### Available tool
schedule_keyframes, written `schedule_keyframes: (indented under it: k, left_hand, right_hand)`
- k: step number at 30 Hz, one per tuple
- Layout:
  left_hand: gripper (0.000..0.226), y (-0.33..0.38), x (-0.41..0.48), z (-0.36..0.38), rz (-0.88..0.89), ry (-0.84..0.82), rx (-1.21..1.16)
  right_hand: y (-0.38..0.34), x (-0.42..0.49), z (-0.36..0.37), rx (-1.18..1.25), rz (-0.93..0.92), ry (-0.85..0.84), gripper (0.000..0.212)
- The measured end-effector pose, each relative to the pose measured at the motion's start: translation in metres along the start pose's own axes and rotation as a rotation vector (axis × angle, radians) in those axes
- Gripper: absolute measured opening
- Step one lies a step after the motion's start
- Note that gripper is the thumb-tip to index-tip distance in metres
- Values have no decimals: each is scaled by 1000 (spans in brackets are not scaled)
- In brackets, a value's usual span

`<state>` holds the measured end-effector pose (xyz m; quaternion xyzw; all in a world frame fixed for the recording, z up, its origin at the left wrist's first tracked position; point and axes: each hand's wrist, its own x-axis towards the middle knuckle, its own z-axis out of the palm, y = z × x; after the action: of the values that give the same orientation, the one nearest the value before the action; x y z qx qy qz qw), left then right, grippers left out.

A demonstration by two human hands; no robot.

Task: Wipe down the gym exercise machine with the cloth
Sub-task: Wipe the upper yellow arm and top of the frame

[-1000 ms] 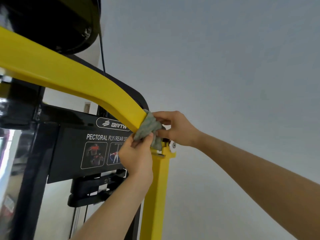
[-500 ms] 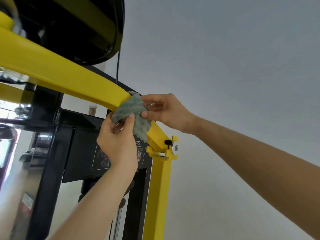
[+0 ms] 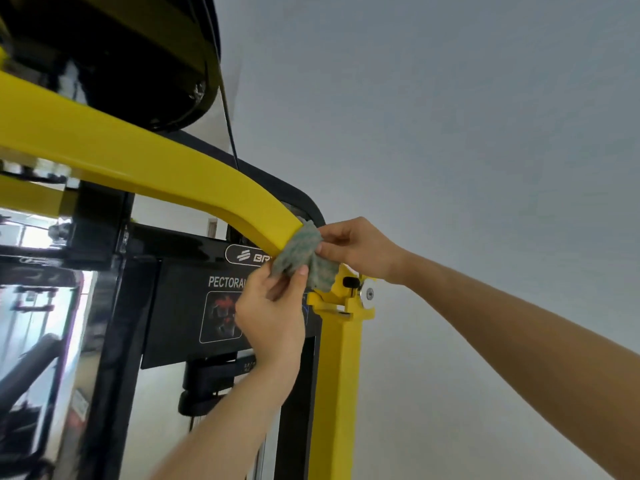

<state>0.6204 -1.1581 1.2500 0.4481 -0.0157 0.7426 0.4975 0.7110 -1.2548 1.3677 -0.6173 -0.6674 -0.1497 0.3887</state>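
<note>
We hold the cloth [image 3: 304,252] draped over the lower end of the yellow bar [image 3: 156,164], at centre frame, just above the bracket [image 3: 353,306] that caps the yellow post [image 3: 337,393]. The left hand [image 3: 273,317], rising from bottom centre, pinches the near lower edge of the cloth between thumb and fingers. The right hand [image 3: 360,251], entering from the right, pinches the far upper edge. Both hands are closed on the cloth, which straps around the bar. We judge the work to be in mid-course: the cloth sits on the bar's last stretch before the joint, and nothing shows which surfaces are already clean. The post, the bracket, the black sign panel [image 3: 187,306] at centre left and the dark housing [image 3: 121,57] at upper left appear to remain. Edges to mind are the bracket's corners, its knob [image 3: 350,281] and bolt [image 3: 370,293] just below the right hand, and the thin cable [image 3: 228,126] dropping behind the bar. Open room lies to the right, towards the plain wall [image 3: 485,133], and up-left along the bar.
</note>
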Motion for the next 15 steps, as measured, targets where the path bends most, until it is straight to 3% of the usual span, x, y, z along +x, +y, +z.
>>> schedule_keyframes:
  k: [5, 8, 15]
  left_hand:
    - [9, -26, -15, 9, -73, -68, 229]
    - [8, -31, -32, 17, -76, -161, 311]
    - [21, -6, -41, 40, 259, -177, 578]
  right_hand:
    - [38, -3, -9, -104, 8, -90, 21]
    - [63, -6, -13, -87, -37, -34, 12]
    - [117, -21, -19, 338, -155, 129, 4]
